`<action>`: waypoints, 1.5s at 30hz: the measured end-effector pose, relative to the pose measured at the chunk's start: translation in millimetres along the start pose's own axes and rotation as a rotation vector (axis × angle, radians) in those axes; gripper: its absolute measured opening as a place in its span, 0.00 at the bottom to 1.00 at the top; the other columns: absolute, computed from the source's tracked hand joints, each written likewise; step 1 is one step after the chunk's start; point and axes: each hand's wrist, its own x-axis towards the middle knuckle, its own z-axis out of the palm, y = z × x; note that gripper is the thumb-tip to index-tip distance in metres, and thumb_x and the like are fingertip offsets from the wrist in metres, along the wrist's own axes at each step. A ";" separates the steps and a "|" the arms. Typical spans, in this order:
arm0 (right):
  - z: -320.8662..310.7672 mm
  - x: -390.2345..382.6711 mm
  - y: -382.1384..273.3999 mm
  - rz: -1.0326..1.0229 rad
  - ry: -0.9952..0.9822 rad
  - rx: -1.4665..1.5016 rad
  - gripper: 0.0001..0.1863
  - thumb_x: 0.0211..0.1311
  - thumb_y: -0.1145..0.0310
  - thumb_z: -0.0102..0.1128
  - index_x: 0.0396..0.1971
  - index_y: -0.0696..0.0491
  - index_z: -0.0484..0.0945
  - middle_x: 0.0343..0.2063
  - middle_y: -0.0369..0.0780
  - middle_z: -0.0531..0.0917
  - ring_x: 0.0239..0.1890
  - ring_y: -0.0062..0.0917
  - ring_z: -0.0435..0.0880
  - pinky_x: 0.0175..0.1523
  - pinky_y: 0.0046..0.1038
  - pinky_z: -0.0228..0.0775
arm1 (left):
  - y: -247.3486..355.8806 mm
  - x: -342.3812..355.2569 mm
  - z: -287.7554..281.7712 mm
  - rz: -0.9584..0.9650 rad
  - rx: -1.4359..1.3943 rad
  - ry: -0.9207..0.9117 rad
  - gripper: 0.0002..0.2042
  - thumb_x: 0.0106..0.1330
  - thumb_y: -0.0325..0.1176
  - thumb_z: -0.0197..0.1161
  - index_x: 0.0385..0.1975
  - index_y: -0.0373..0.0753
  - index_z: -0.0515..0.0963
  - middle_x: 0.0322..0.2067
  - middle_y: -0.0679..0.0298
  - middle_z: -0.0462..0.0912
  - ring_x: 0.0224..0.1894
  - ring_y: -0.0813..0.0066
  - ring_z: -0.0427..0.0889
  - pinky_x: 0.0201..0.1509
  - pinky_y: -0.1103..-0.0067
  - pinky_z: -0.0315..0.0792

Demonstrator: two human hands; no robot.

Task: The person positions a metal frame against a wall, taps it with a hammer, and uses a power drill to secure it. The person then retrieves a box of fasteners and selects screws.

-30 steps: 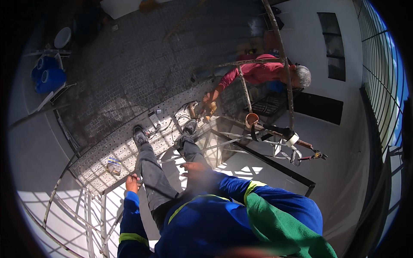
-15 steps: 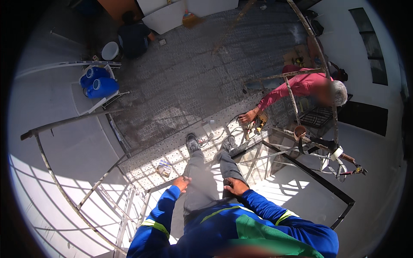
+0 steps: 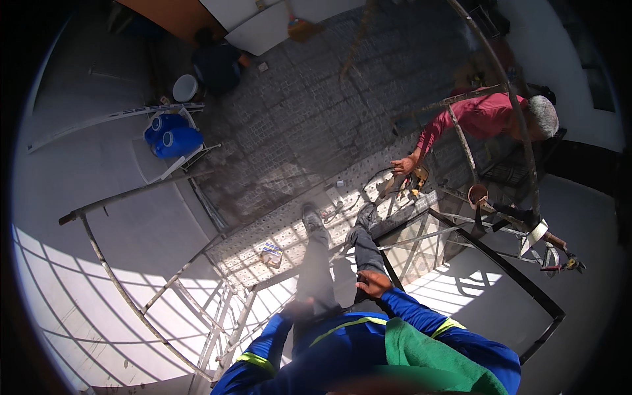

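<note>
My left hand [image 3: 299, 308] is blurred at my left thigh; its fingers cannot be made out. My right hand [image 3: 374, 283] lies by my right thigh, fingers apart, nothing visible in it. I am on a perforated metal platform [image 3: 230, 262] in barred sunlight; a small carton [image 3: 271, 253] lies left of my legs. Beyond my right foot are cables and a yellow power tool [image 3: 419, 181], with a red-sleeved co-worker's hand [image 3: 403, 165] above them. A green cloth [image 3: 428, 355] hangs over my clothing.
Scaffold rails [image 3: 112, 270] stand left; a frame at right holds a cup [image 3: 477, 196] and pliers [image 3: 571, 263]. The co-worker [image 3: 474, 115] leans in at right. Farther back are blue jugs [image 3: 178, 141], a white bucket [image 3: 185, 87], another crouching person [image 3: 214, 62] and a broom [image 3: 299, 26].
The view has swung, so the scene sits further right. My hands have shifted slightly at my thighs. The co-worker's hand has lifted a little off the tools.
</note>
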 end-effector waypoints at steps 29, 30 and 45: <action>-29.5 -44.4 52.4 0.216 0.063 0.194 0.26 0.61 0.53 0.63 0.55 0.51 0.77 0.44 0.43 0.84 0.49 0.40 0.82 0.53 0.36 0.73 | 8.8 60.1 33.7 -0.223 0.201 0.245 0.60 0.51 0.78 0.55 0.66 0.22 0.59 0.62 0.36 0.68 0.67 0.47 0.68 0.70 0.67 0.62; -30.4 -43.0 52.1 0.269 0.039 0.215 0.26 0.60 0.53 0.64 0.55 0.51 0.77 0.44 0.43 0.84 0.49 0.39 0.82 0.54 0.36 0.73 | 9.1 58.5 35.2 -0.249 0.184 0.243 0.60 0.51 0.77 0.56 0.67 0.22 0.57 0.62 0.36 0.68 0.67 0.47 0.68 0.70 0.68 0.62; -25.5 -36.8 58.6 0.208 0.112 0.173 0.26 0.59 0.52 0.65 0.52 0.53 0.78 0.37 0.43 0.85 0.43 0.38 0.84 0.48 0.35 0.75 | 20.2 48.0 34.4 -0.236 0.157 0.206 0.60 0.50 0.80 0.53 0.67 0.25 0.59 0.64 0.39 0.67 0.68 0.48 0.66 0.71 0.68 0.60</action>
